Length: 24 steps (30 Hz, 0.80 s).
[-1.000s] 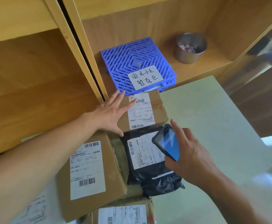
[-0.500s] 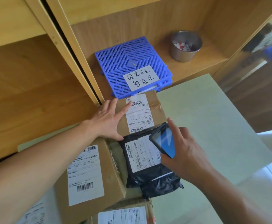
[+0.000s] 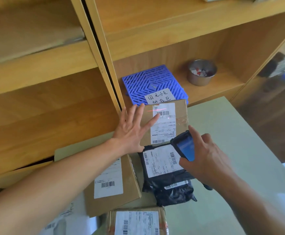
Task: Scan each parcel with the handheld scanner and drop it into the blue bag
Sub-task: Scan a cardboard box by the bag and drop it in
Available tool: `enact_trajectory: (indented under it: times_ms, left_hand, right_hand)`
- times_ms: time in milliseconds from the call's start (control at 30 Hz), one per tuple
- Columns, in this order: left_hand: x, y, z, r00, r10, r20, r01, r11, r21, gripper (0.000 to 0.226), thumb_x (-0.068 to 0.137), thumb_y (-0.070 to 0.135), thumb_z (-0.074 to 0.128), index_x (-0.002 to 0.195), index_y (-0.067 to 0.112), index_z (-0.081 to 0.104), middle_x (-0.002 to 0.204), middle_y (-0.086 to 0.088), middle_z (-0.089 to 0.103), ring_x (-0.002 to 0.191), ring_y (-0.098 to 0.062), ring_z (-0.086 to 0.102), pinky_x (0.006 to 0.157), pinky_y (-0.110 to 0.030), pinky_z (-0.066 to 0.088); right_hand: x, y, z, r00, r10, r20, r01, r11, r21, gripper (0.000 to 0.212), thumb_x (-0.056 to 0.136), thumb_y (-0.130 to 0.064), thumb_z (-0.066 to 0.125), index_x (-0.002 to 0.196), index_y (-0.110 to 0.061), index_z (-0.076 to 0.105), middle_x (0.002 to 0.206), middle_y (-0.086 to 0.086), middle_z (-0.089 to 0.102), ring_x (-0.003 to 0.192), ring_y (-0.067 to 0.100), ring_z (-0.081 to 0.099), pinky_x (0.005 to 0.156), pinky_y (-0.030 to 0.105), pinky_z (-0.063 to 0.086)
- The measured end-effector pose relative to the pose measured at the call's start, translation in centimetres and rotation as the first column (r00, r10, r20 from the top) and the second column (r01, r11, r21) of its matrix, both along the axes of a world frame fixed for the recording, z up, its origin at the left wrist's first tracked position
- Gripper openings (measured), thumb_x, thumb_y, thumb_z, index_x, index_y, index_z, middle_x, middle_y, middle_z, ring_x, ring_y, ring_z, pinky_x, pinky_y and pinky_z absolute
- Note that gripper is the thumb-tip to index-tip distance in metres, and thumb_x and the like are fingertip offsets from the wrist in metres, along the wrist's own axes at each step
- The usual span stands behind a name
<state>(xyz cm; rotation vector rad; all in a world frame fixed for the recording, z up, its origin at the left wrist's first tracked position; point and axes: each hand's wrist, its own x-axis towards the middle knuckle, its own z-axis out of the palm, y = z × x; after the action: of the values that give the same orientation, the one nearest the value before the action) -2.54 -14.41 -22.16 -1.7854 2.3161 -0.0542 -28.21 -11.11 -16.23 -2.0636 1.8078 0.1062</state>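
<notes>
Brown parcel [image 3: 180, 122] is pressed flat by the left hand's [image 3: 130, 131] straight, spread fingers, its far edge hiding the blue grid panel's [image 3: 152, 82] near edge; scanner [image 3: 185, 146] is gripped by the right hand [image 3: 206, 160] over the black mailer's [image 3: 169, 187] far corner, bare table [image 3: 240, 141] seen rightward.

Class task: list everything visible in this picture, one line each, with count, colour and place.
far box: 1, brown, table's far edge, red scan line on label
left box: 1, brown, left of black bag
near box: 1, brown, bottom edge
black bag: 1, black, table middle
pale parcel: 1, white, bottom left
grid: 1, blue, shelf, white note on it
cup: 1, silver, shelf, right of grid
table: 1, pale green
scanner: 1, black, blue screen, in right hand
left hand: 1, fingers straight, on far box
right hand: 1, holds scanner
</notes>
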Motion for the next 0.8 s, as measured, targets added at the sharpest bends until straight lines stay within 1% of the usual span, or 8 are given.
enact_trajectory:
  times_ms: [200, 267, 400, 500, 600, 633, 700, 800]
  left_hand:
    - [-0.4, 3.9, 3.0, 0.998, 0.026, 0.052, -0.023, 0.998, -0.057, 0.142, 0.067, 0.074, 0.076, 0.158, 0.036, -0.026, 0.165, -0.029, -0.024, 0.153, -0.050, -0.015, 0.121, -0.070, 0.003]
    - [-0.5, 5.5, 3.9, 0.998, 0.052, 0.048, -0.048, 0.996, -0.081, 0.139, 0.068, 0.073, 0.076, 0.159, 0.036, -0.022, 0.165, -0.029, -0.022, 0.153, -0.050, -0.014, 0.123, -0.068, 0.003]
    - [-0.1, 8.8, 5.2, 0.989, 0.138, 0.045, -0.132, 0.985, -0.110, 0.142, 0.070, 0.074, 0.073, 0.160, 0.020, -0.021, 0.166, -0.027, -0.022, 0.154, -0.049, -0.014, 0.124, -0.058, -0.001]
    - [0.9, 11.7, 5.9, 0.981, 0.184, 0.062, -0.174, 0.975, -0.138, 0.143, 0.069, 0.078, 0.071, 0.162, 0.008, -0.012, 0.168, -0.027, -0.014, 0.154, -0.048, -0.007, 0.125, -0.056, 0.011]
    - [3.0, 15.2, 6.6, 0.969, 0.242, 0.041, -0.234, 0.962, -0.141, 0.140, 0.069, 0.075, 0.073, 0.163, 0.005, -0.004, 0.169, -0.026, -0.011, 0.155, -0.048, -0.003, 0.122, -0.053, 0.028]
    - [3.9, 16.4, 6.8, 0.963, 0.268, 0.026, -0.262, 0.956, -0.133, 0.140, 0.069, 0.073, 0.074, 0.163, 0.006, -0.005, 0.169, -0.025, -0.013, 0.155, -0.047, -0.005, 0.122, -0.052, 0.028]
    - [6.1, 19.1, 7.1, 0.942, 0.334, -0.002, -0.332, 0.936, -0.120, 0.139, 0.071, 0.070, 0.076, 0.163, 0.008, -0.008, 0.169, -0.022, -0.018, 0.156, -0.045, -0.010, 0.124, -0.052, 0.021]
    - [10.2, 23.9, 7.3, 0.914, 0.406, -0.024, -0.406, 0.908, -0.103, 0.138, 0.073, 0.072, 0.073, 0.162, 0.009, -0.011, 0.168, -0.022, -0.020, 0.155, -0.045, -0.012, 0.126, -0.053, 0.013]
  right_hand:
    - [-0.5, 2.3, 2.2, 0.998, 0.029, 0.054, -0.025, 0.998, -0.064, 0.103, 0.074, -0.057, 0.063, 0.152, -0.042, -0.002, 0.112, -0.002, 0.042, 0.085, 0.023, 0.051, 0.059, 0.031, 0.039]
    - [-0.7, 3.1, 2.7, 0.996, 0.057, 0.063, -0.053, 0.996, -0.072, 0.105, 0.074, -0.057, 0.063, 0.152, -0.042, -0.006, 0.109, -0.002, 0.041, 0.084, 0.023, 0.052, 0.058, 0.032, 0.040]
    - [-0.3, 5.1, 3.4, 0.990, 0.112, 0.083, -0.105, 0.991, -0.086, 0.109, 0.073, -0.055, 0.063, 0.151, -0.043, -0.011, 0.108, -0.002, 0.040, 0.091, 0.026, 0.055, 0.062, 0.035, 0.043]
    - [0.9, 6.6, 3.9, 0.980, 0.168, 0.110, -0.157, 0.982, -0.107, 0.110, 0.073, -0.055, 0.064, 0.153, -0.040, -0.010, 0.111, -0.001, 0.040, 0.094, 0.026, 0.056, 0.065, 0.035, 0.045]
    - [3.4, 8.2, 4.2, 0.961, 0.242, 0.138, -0.226, 0.967, -0.119, 0.111, 0.074, -0.055, 0.066, 0.153, -0.040, -0.010, 0.117, -0.001, 0.040, 0.095, 0.024, 0.054, 0.068, 0.034, 0.047]
    - [4.6, 8.9, 4.4, 0.952, 0.270, 0.145, -0.253, 0.959, -0.128, 0.111, 0.074, -0.055, 0.067, 0.152, -0.040, -0.011, 0.119, -0.001, 0.040, 0.096, 0.024, 0.053, 0.069, 0.034, 0.047]
    - [7.4, 10.4, 4.8, 0.932, 0.333, 0.145, -0.313, 0.939, -0.142, 0.113, 0.075, -0.056, 0.068, 0.153, -0.039, -0.011, 0.121, -0.001, 0.040, 0.096, 0.023, 0.052, 0.069, 0.032, 0.044]
    - [12.1, 13.1, 4.9, 0.898, 0.413, 0.152, -0.391, 0.907, -0.155, 0.115, 0.074, -0.056, 0.070, 0.152, -0.041, -0.013, 0.121, -0.002, 0.040, 0.098, 0.021, 0.051, 0.069, 0.031, 0.041]
